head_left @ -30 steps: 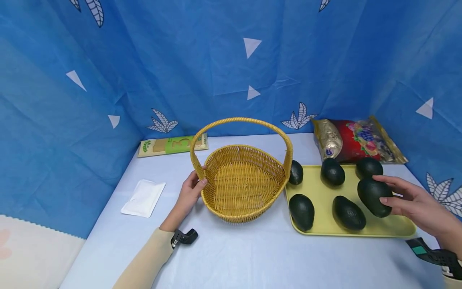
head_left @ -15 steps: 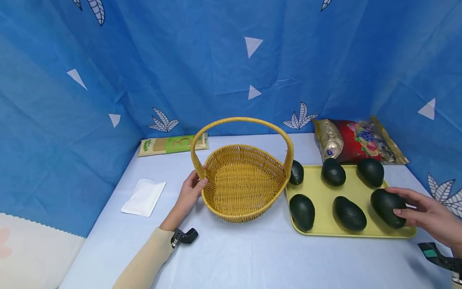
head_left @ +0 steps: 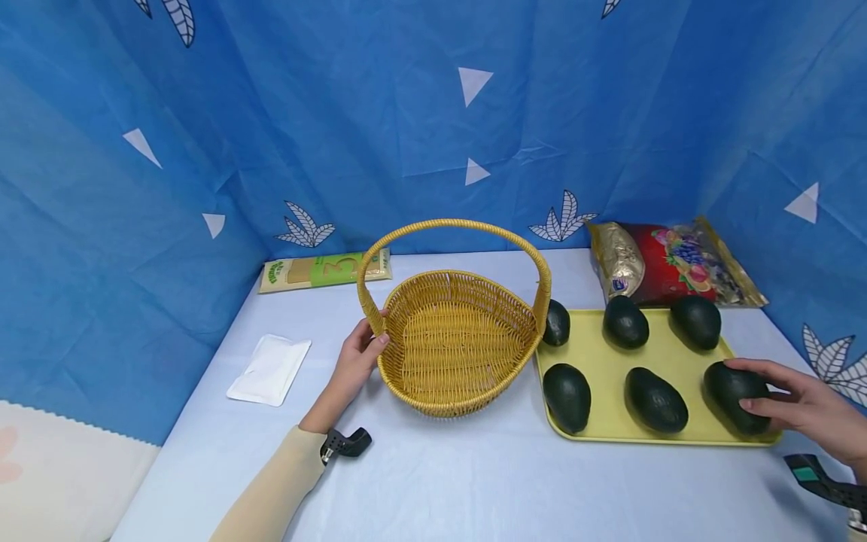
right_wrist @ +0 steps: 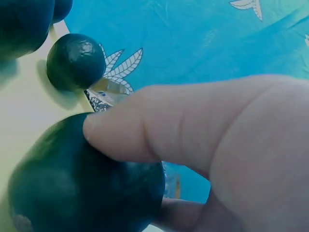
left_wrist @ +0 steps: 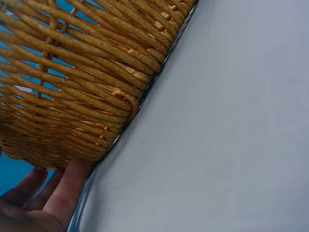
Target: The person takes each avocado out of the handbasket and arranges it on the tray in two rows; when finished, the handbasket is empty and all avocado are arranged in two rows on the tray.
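Note:
A wicker basket (head_left: 450,339) with a tall arched handle stands mid-table. My left hand (head_left: 359,355) holds its left side near the foot of the handle, thumb at the rim. In the left wrist view, fingers (left_wrist: 67,188) of that hand lie against the woven wall (left_wrist: 72,87). At the right end of a yellow tray (head_left: 603,435), my right hand (head_left: 806,403) grips a dark green avocado (head_left: 734,399) between thumb and fingers. The right wrist view has the thumb pressed on top of this avocado (right_wrist: 82,179); the other fingers are mostly hidden behind it.
Several other avocados, such as one at the front left (head_left: 566,399), lie spread over the tray. A red and gold candy bag (head_left: 677,263) lies behind it. Back left is a flat green-and-tan packet (head_left: 325,272), with a white sachet (head_left: 269,370) nearer. Blue cloth surrounds the table.
My right hand has lowered the avocado and carried it rightward and nearer, onto the tray's front right corner. The left hand and basket have stayed in place.

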`<state>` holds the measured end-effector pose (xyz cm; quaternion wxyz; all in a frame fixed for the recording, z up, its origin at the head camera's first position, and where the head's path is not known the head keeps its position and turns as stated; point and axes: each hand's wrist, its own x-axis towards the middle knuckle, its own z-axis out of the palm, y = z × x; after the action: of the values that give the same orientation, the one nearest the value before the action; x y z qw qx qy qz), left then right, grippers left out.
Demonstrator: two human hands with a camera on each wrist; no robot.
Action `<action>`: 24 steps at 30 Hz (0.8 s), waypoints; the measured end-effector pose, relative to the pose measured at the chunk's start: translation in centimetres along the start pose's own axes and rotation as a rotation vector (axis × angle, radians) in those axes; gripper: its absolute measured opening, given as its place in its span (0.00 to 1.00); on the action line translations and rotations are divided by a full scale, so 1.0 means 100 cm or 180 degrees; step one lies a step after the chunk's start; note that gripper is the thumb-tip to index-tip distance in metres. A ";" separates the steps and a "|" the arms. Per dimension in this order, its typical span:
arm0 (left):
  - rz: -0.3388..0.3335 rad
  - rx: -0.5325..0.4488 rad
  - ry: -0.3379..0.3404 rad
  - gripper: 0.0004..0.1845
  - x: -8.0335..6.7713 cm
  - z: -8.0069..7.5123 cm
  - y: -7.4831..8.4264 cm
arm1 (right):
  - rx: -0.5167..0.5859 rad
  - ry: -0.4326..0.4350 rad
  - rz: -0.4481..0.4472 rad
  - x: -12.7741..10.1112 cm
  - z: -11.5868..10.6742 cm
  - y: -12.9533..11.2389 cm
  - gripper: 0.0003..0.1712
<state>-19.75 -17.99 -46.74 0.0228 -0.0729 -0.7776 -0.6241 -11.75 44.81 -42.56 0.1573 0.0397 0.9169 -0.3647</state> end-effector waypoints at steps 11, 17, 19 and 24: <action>-0.0051 0.0023 -0.0004 0.28 0.001 0.000 0.000 | -0.0237 0.0008 0.0172 0.002 -0.003 -0.001 0.36; -0.0023 0.0039 -0.0003 0.28 0.001 0.000 0.000 | -0.0229 0.0017 0.0262 0.002 -0.004 -0.001 0.41; -0.0012 0.0024 0.0002 0.28 0.001 0.000 -0.001 | -0.0283 0.0039 0.0254 0.001 -0.004 -0.002 0.42; 0.0006 -0.0006 -0.0018 0.28 0.001 -0.001 -0.002 | -0.0356 0.0003 0.0115 -0.001 -0.006 -0.003 0.39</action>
<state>-19.86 -18.10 -46.91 0.0211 -0.0754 -0.7770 -0.6246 -11.83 45.04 -41.91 0.1654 0.0476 0.9350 -0.3100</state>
